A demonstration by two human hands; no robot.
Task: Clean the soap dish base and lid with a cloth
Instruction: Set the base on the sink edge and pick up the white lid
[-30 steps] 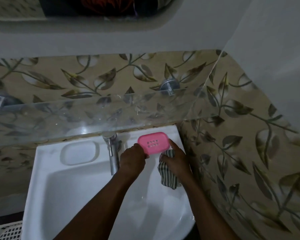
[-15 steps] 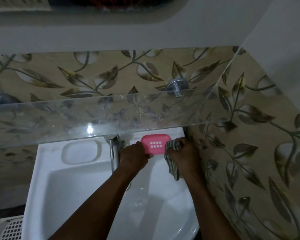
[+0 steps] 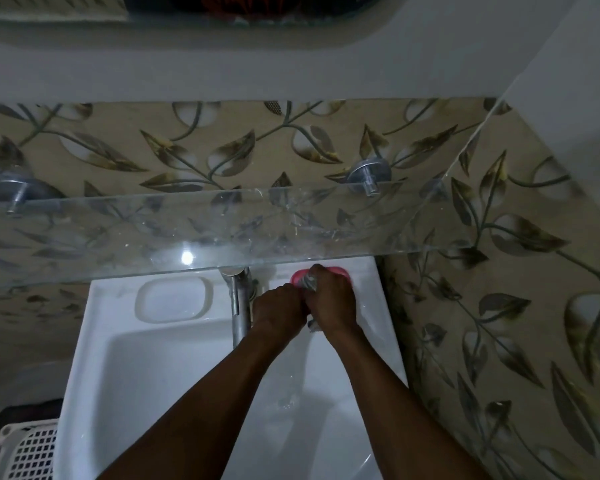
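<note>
Two hands: your left hand (image 3: 279, 310) and right hand (image 3: 333, 299) touch.
Left hand: fingers curled on the near edge of the pink soap dish (image 3: 342, 270).
Right hand: clutches the cloth (image 3: 308, 280), pressing it onto the dish beneath.
Tap (image 3: 240, 323): just left of your left hand.

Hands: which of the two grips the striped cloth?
The right hand, pressing the cloth onto the pink soap dish; the left hand holds only the dish's left edge, nearer the tap.

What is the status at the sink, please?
Left hand grips pink soap dish at its left edge. Right hand grips striped cloth, pressing it on dish. Dish mostly hidden. Tap close beside left wrist.
</note>
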